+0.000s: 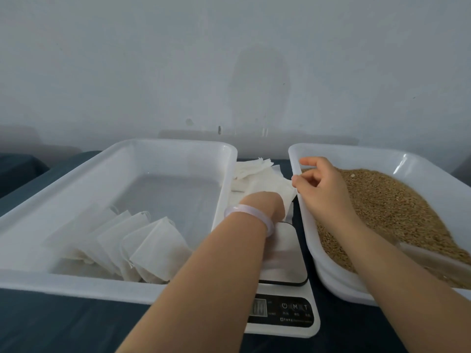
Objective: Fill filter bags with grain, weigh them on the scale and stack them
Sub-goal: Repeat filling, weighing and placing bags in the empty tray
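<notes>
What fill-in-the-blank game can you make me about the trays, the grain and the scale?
The grain fills the tray on the ____. The filled bags lean in the other tray, on the ____. The scale sits ____ both trays. The bracelet is on the ____ wrist.
Missing words: right; left; between; left.
</notes>
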{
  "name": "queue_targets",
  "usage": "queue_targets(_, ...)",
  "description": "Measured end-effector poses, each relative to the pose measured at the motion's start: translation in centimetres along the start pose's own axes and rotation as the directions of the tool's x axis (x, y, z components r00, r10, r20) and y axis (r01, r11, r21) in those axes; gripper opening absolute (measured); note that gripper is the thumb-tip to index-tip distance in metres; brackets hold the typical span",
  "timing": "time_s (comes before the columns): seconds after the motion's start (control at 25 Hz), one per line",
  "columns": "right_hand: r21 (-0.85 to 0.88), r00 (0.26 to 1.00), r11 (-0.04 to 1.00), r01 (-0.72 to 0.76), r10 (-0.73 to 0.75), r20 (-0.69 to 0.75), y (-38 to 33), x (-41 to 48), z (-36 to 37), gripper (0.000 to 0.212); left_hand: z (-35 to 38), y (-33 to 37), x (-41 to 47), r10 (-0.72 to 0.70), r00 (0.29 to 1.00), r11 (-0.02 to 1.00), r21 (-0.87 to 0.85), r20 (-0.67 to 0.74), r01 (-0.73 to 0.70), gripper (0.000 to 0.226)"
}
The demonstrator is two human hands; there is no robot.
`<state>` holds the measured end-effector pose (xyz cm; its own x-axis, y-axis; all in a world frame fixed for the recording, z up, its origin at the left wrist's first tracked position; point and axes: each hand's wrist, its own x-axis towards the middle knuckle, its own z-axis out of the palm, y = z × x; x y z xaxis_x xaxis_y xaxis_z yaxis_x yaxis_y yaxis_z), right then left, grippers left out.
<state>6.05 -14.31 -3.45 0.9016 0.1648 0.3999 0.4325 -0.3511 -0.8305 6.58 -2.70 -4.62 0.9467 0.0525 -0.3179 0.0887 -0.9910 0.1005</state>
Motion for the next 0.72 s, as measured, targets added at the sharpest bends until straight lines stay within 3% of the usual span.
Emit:
queue_targets(0.12, 0.004, 1.000, 1.000, 0.005, -0.005, -0.006, 0.0, 0.1, 0.0, 0.027, -0.9, -0.1, -0.4, -0.010, 0.994, 1.000, 0.005, -0.106, 0.010, 0.021)
queue_targets(0.24, 0.026, 1.000, 1.000, -0.001, 0.001, -0.016, -0.2, 0.1, -0.1, 0.028, -3.0, -1.0, -1.4, 0.057, 0.941, 0.995, -0.053, -0.334, -0.079, 0.003)
queue_targets(0.36, 0.074, 0.999, 0.997, -0.026, 0.029, -0.031, -0.4, 0.0, -0.2, 0.031, -4.4, -2.3, -3.0, 0.072, 0.881, 0.946, -0.249, -0.468, -0.210, 0.036)
queue_targets(0.44, 0.110, 0.999, 0.993, -0.044, 0.047, -0.018, -0.7, 0.0, -0.4, 0.034, -4.3, -3.0, -4.8, 0.071, 0.857, 0.855, -0.412, -0.510, -0.316, 0.030)
queue_targets(0.56, 0.170, 0.997, 0.984, -0.047, 0.035, 0.072, -1.3, -0.1, -0.4, 0.042, -3.2, -4.1, -7.0, 0.058, 0.884, 0.699, -0.614, -0.464, -0.368, 0.019)
queue_targets(0.72, 0.170, 0.961, 0.985, 0.025, -0.070, 0.267, -1.7, -0.8, -0.5, 0.043, -2.5, -5.0, -7.9, 0.020, 0.909, 0.399, -0.830, -0.417, -0.390, 0.012)
